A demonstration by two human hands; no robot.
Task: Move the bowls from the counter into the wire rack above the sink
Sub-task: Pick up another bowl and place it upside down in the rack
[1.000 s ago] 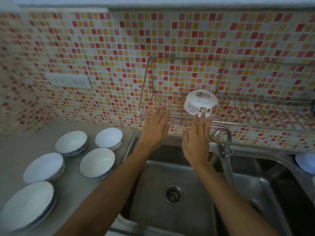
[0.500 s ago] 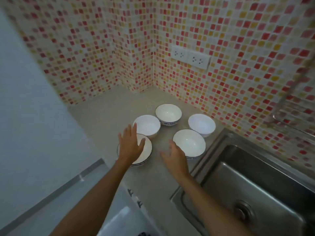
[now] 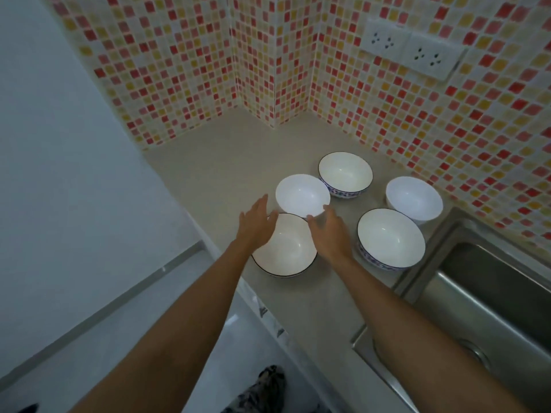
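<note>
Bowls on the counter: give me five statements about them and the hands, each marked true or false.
1. Five bowls sit on the counter. True.
2. The left hand grips a bowl. False: it hovers open above the dark-rimmed bowl, holding nothing.
3. The right hand is open, its fingertips at the plain white bowl. True.
4. One bowl lies in the sink. False: no bowl is in the visible part of the sink.
5. The blue-patterned bowl is stacked in another. False: it stands alone by the sink.
</note>
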